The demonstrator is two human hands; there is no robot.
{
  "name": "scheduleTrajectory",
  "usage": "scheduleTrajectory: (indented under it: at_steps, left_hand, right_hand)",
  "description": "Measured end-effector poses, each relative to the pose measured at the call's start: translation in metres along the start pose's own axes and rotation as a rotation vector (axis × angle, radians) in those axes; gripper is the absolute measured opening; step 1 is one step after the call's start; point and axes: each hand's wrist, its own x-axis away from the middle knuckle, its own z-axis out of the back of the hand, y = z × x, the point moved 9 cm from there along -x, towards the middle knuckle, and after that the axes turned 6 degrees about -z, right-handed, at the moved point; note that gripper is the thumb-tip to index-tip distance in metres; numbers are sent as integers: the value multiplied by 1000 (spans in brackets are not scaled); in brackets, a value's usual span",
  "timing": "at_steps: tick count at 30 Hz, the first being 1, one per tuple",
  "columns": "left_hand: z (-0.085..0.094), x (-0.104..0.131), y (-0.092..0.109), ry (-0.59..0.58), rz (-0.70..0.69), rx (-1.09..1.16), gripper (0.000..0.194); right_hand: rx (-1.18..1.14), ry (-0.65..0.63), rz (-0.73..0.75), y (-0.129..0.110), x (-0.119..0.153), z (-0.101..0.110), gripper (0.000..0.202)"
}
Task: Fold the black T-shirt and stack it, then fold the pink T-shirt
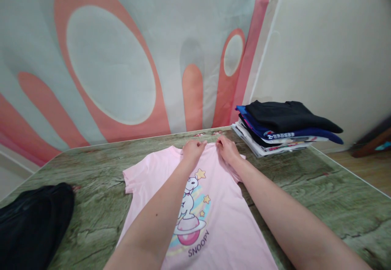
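A pink T-shirt (226, 213) with a cartoon dog print and the word SNOOPY lies spread on the wood-patterned table, its collar toward the far edge. My left hand (194, 148) pinches the shirt near the middle of the neckline. Just to its right, my right hand (226, 148) pinches the neckline near the right shoulder. A short gap separates the two hands. The left sleeve lies flat, while my right forearm partly covers the other sleeve. My left forearm crosses over the print and hides part of it.
A stack of folded clothes (284, 117), black on top, stands at the back right of the table (100, 172). Dark cloth (33, 221) lies at the near left. A patterned curtain (171, 58) hangs behind the far edge.
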Motion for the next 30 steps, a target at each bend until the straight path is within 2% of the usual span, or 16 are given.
scheduleTrajectory:
  at_steps: [6, 10, 13, 15, 18, 20, 23, 26, 30]
  left_hand:
    - [-12, -5, -2, 19, -33, 153, 23]
    - [-12, -7, -4, 31, -49, 147, 19]
    - [-11, -4, -5, 35, -47, 116, 16]
    - [-10, -3, -5, 35, -43, 95, 16]
    - [-9, -3, -5, 23, -37, 74, 17]
    - [-10, -5, -6, 8, -35, 63, 16]
    - [-10, -6, -8, -12, -26, 49, 13]
    - [-9, -7, -11, -25, -6, 40, 14]
    - [-9, -7, -14, -43, 32, 39, 13]
  right_hand:
    - [-40, 7, 19, 2, -1, 0, 13]
    - [-33, -20, 18, 8, -4, -2, 23]
    - [39, -17, -17, 10, -4, 4, 26]
    - [94, 12, -3, 4, -1, 13, 23]
    - [70, 48, 113, -21, 7, 21, 27]
    - [-15, 16, 201, -40, 15, 14, 37]
    - [-67, -90, 249, -58, 29, -12, 42]
    - [-22, -156, 261, -62, 38, -32, 37]
    - [-6, -170, 251, -55, 36, -34, 32]
